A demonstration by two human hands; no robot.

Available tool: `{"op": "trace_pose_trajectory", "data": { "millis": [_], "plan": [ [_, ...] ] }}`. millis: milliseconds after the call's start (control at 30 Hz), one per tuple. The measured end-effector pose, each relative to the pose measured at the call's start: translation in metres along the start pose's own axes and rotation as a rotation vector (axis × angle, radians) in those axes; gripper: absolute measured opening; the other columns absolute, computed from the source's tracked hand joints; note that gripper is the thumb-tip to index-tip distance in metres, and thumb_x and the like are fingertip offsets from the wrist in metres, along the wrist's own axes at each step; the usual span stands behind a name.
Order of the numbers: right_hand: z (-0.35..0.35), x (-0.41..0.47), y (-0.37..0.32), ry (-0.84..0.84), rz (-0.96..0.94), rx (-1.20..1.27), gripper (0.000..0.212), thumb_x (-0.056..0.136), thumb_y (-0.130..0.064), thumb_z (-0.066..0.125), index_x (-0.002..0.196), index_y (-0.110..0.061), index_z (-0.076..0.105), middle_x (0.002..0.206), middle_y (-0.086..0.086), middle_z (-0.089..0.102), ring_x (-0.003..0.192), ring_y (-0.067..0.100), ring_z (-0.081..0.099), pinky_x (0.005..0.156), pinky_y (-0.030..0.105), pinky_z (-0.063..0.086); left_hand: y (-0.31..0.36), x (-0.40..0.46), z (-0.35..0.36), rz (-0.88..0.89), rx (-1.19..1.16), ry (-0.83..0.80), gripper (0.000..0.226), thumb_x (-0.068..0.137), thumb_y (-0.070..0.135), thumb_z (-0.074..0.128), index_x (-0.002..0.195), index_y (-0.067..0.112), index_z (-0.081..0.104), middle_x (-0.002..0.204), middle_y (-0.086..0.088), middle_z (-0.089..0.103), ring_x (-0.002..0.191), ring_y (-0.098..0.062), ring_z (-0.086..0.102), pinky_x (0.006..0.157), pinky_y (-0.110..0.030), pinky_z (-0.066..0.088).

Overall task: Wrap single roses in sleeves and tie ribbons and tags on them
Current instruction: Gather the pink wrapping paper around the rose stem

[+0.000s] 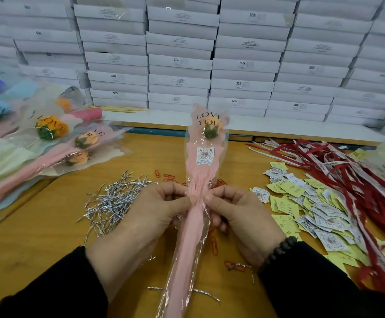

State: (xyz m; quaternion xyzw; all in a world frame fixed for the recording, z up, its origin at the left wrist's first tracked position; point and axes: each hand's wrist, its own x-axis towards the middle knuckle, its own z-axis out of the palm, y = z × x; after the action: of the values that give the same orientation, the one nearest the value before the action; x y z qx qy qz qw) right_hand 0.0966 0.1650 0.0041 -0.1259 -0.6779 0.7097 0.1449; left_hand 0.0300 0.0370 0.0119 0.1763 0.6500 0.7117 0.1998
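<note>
Stacked white boxes wall off the wooden table at 12 o'clock. At centre, a pink sleeved rose, printed LOVE YOU and bearing a sticker, is held upright, pinched at its gathered waist by left hand and right hand. Silver twist ties lie at 9 o'clock, tags and red ribbons at 3 o'clock, finished roses at 10 o'clock.
</note>
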Motion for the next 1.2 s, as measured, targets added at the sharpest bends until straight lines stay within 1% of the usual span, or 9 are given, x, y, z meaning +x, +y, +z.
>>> {"op": "trace_pose_trajectory", "data": {
  "millis": [100, 233, 400, 500, 600, 767, 867, 1067, 1200],
  "plan": [
    [0.0007, -0.0005, -0.0011, -0.011, 0.019, 0.084, 0.012, 0.084, -0.003, 0.063, 0.073, -0.009, 0.062, 0.044, -0.001, 0.054, 0.036, 0.004, 0.046, 0.037, 0.012, 0.036, 0.0004, -0.0013, 0.0001, 0.015, -0.004, -0.003, 0.002, 0.075, -0.002, 0.067, 0.075, 0.0, 0.066, 0.072, -0.019, 0.057, 0.048, -0.009, 0.05, 0.042, -0.016, 0.038],
    [0.0012, -0.0011, -0.0009, -0.017, 0.009, 0.145, 0.013, 0.084, 0.003, 0.06, 0.074, -0.005, 0.06, 0.046, 0.001, 0.057, 0.039, 0.005, 0.052, 0.04, 0.013, 0.042, 0.0005, -0.0017, 0.0004, -0.034, -0.086, -0.024, 0.022, 0.068, 0.007, 0.068, 0.085, -0.006, 0.068, 0.084, -0.029, 0.065, 0.072, -0.03, 0.059, 0.074, -0.039, 0.049],
    [0.0023, -0.0003, -0.0004, -0.009, 0.0, 0.2, 0.012, 0.083, 0.006, 0.06, 0.074, -0.002, 0.059, 0.048, 0.002, 0.058, 0.041, 0.006, 0.055, 0.043, 0.014, 0.046, 0.0023, -0.002, 0.0035, -0.066, -0.131, -0.033, 0.029, 0.064, 0.009, 0.066, 0.087, -0.007, 0.069, 0.083, -0.025, 0.067, 0.075, -0.03, 0.058, 0.08, -0.041, 0.045],
    [0.0042, -0.0011, -0.0007, -0.006, -0.005, 0.222, 0.011, 0.082, 0.007, 0.059, 0.076, -0.001, 0.058, 0.047, 0.002, 0.058, 0.04, 0.006, 0.054, 0.042, 0.014, 0.046, 0.0029, -0.0015, 0.0045, -0.081, -0.13, -0.034, 0.02, 0.072, 0.002, 0.063, 0.088, -0.011, 0.064, 0.084, -0.025, 0.063, 0.075, -0.029, 0.055, 0.075, -0.037, 0.046],
    [0.0058, -0.0019, -0.0004, 0.0, -0.001, 0.241, 0.009, 0.083, 0.007, 0.059, 0.078, 0.0, 0.058, 0.047, 0.002, 0.059, 0.041, 0.006, 0.055, 0.043, 0.014, 0.047, 0.0042, -0.0019, 0.0058, -0.101, -0.165, -0.045, 0.024, 0.063, 0.004, 0.064, 0.085, -0.006, 0.061, 0.077, -0.021, 0.061, 0.063, -0.025, 0.058, 0.066, -0.031, 0.051],
    [0.0047, -0.0016, -0.0007, -0.014, 0.003, 0.257, 0.008, 0.082, 0.005, 0.059, 0.078, -0.001, 0.059, 0.051, 0.005, 0.061, 0.044, 0.007, 0.057, 0.045, 0.014, 0.048, 0.0044, -0.0018, 0.0066, -0.083, -0.2, 0.014, 0.025, 0.056, 0.002, 0.067, 0.078, 0.003, 0.056, 0.068, -0.017, 0.057, 0.062, -0.025, 0.055, 0.069, -0.036, 0.046],
    [0.004, -0.0018, -0.0005, -0.041, 0.005, 0.257, 0.009, 0.083, 0.004, 0.059, 0.076, -0.003, 0.06, 0.053, 0.005, 0.062, 0.047, 0.008, 0.059, 0.047, 0.014, 0.049, 0.0049, -0.0038, 0.0064, -0.068, -0.143, -0.004, 0.02, 0.056, 0.006, 0.069, 0.073, 0.001, 0.061, 0.066, -0.018, 0.062, 0.057, -0.025, 0.061, 0.063, -0.033, 0.052],
    [0.0043, -0.0011, -0.0007, -0.041, -0.005, 0.24, 0.01, 0.083, 0.003, 0.059, 0.076, -0.003, 0.062, 0.055, 0.005, 0.063, 0.05, 0.008, 0.061, 0.048, 0.015, 0.05, 0.006, -0.0064, 0.0084, -0.03, -0.125, 0.061, 0.011, 0.052, 0.013, 0.072, 0.06, 0.006, 0.072, 0.066, -0.019, 0.066, 0.073, -0.033, 0.054, 0.087, -0.055, 0.04],
    [0.0022, -0.0012, 0.0, -0.02, 0.003, 0.209, 0.007, 0.082, 0.002, 0.061, 0.078, -0.003, 0.065, 0.057, 0.006, 0.065, 0.052, 0.009, 0.062, 0.049, 0.015, 0.05, 0.004, -0.0061, 0.0073, -0.008, -0.081, 0.031, 0.014, 0.056, 0.016, 0.071, 0.065, 0.005, 0.073, 0.064, -0.016, 0.067, 0.062, -0.026, 0.057, 0.068, -0.036, 0.049]
  ]
}}
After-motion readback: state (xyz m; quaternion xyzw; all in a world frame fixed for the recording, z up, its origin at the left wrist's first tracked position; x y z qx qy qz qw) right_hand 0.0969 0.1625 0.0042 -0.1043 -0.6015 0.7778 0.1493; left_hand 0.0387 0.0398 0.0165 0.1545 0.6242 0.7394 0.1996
